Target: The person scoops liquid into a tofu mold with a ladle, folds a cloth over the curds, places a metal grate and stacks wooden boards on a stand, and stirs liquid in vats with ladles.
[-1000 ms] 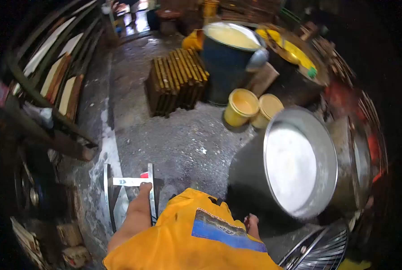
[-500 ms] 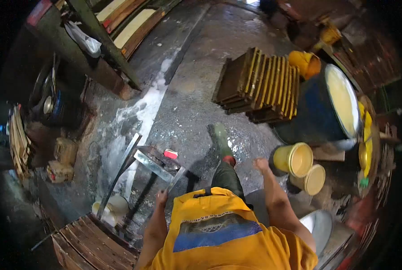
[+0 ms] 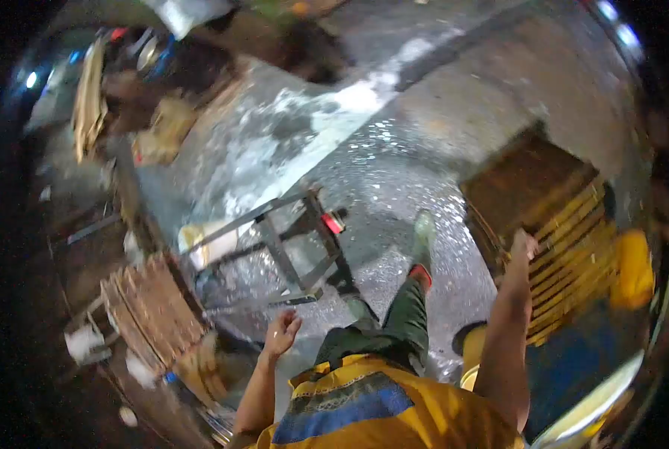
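Observation:
My left hand (image 3: 282,333) is held low at my side, its fingers loosely bent and apart, with nothing in it. Just beyond it stands a dark open frame stand (image 3: 280,258), with a small red and white object (image 3: 333,222) at its far corner. In the picture my right hand (image 3: 524,245) overlaps the edge of a stack of slatted wooden frames or trays (image 3: 566,254). Its fingers are blurred, and whether it touches the stack I cannot tell.
The wet floor (image 3: 394,165) has a white spill (image 3: 334,123) across it. A whitish bucket (image 3: 213,241) stands behind the frame stand, and wooden boards (image 3: 154,310) are at left. At right are a yellow container (image 3: 634,269) and a large blue drum (image 3: 585,367).
The view has turned to the right and moved forward, bringing the wooden stack close to my right hand. My left hand has come away from the frame stand's near end. The other boot now leads.

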Demonstrator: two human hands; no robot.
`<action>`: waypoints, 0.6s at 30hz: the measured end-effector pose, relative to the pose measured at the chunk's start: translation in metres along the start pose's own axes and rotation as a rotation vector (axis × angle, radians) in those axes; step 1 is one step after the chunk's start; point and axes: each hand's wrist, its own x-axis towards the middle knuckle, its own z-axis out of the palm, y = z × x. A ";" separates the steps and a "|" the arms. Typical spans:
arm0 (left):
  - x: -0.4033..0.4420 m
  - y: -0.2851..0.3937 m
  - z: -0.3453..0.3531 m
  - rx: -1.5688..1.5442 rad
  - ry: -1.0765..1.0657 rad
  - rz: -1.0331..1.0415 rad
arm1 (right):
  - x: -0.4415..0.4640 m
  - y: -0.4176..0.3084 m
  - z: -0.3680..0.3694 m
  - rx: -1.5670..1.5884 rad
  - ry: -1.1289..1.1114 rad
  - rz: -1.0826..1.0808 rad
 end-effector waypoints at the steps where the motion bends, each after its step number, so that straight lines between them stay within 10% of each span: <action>1: 0.007 0.024 0.000 -0.099 0.083 0.026 | 0.010 -0.003 0.003 0.052 -0.003 -0.029; 9: -0.008 0.098 -0.002 -0.091 0.044 0.092 | 0.097 0.002 0.034 1.345 -0.572 0.055; 12: -0.025 0.051 0.010 -0.033 0.055 -0.032 | 0.044 -0.034 0.005 1.018 -0.296 -0.574; 13: -0.033 0.033 0.014 0.004 0.049 -0.079 | -0.002 -0.071 -0.030 1.252 -0.440 -0.229; 18: -0.075 -0.031 0.042 -0.076 0.145 -0.028 | -0.133 -0.137 -0.126 1.098 -0.498 -0.257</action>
